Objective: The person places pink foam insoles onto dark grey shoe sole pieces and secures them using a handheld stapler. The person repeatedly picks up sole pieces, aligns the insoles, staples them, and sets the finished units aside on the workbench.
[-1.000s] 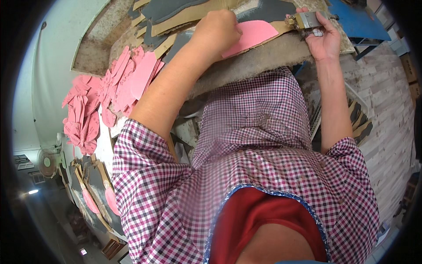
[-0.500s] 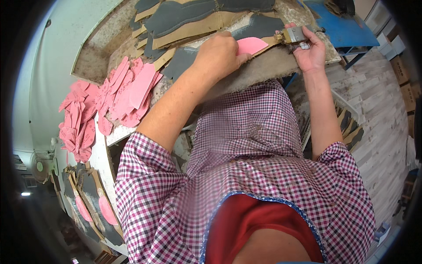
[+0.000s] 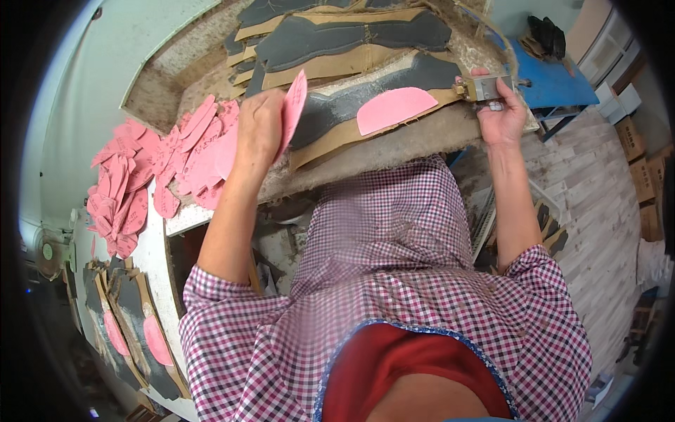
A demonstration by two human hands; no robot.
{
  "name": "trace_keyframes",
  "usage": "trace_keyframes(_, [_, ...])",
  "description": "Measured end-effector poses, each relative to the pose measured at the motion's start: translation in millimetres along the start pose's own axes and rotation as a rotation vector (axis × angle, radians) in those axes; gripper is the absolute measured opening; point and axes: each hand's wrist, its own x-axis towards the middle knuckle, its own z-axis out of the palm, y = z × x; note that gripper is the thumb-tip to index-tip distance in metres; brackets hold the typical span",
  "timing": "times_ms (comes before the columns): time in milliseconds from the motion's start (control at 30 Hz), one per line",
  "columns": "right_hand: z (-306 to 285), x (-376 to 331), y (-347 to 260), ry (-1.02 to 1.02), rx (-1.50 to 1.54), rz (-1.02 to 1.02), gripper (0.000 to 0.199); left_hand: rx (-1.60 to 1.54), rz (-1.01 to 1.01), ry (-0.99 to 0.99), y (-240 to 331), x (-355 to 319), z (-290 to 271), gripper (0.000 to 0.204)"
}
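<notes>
While right hand [image 3: 500,119] pinches brush [image 3: 486,88] between thumb and fingers, left hand [image 3: 260,126], fingertips hidden, clasps pink piece [image 3: 293,109] near grey-tan panel [image 3: 337,105] bearing pink patch [image 3: 397,110]; likely patch-laying step, next calling for alignment

On the worktop [image 3: 153,228] we see a heap of patches [image 3: 130,179] at left, stacked pieces [image 3: 351,36] behind, a single patch [image 3: 396,109] on the nearest piece [image 3: 337,104].

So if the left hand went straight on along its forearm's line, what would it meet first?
Probably the stack of grey-and-tan pieces just beyond the knuckles of the left hand, which holds a pink piece; its height above the stack is unclear from this view.
</notes>
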Motion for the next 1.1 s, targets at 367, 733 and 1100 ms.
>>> trace_keyframes(367, [62, -22, -12, -0.195, -0.732, -0.411, 0.034, -0.053, -0.265, -0.080, -17, -3, 14, 0.042])
trace_keyframes(733, [100, -56, 42, -0.316, -0.731, -0.291, 0.037, -0.524, -0.376, -0.259, 5, -9, 2, 0.012])
trace_keyframes(1100, [104, -57, 45, -0.372, -0.722, -0.368, 0.035, -0.357, -0.216, -0.403, 21, -12, -4, 0.076])
